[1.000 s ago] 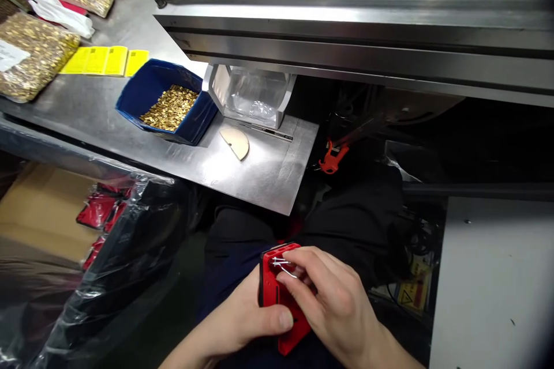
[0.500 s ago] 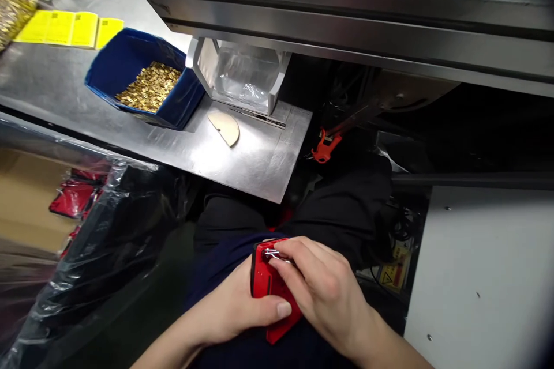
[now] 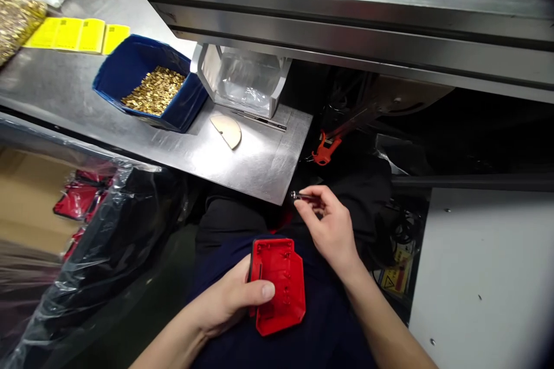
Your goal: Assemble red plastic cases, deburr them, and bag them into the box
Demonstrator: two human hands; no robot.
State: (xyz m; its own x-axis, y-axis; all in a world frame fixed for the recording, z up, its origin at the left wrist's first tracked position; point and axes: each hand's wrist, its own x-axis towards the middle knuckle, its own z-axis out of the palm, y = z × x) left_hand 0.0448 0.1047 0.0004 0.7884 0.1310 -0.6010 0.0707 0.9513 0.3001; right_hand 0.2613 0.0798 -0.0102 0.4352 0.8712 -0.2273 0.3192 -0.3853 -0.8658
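1. The left hand [image 3: 234, 295] is gripping the red shell [image 3: 282, 277] over the lap [image 3: 229, 223], hollow side up, seemingly for access inside
2. The right hand [image 3: 329, 225] is pinching a small metallic piece [image 3: 295, 196] (exact kind unclear) apart from the shell

Left hand [image 3: 236, 294] gripping, thumb [image 3: 261, 291] toward three o'clock; right hand [image 3: 331, 228], at the left's two o'clock, pinching with thumb and forefinger [image 3: 315, 189].

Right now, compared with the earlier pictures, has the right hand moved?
Yes: judged against the table corner, the right hand has moved up the picture, away from the red case, closer to that corner.
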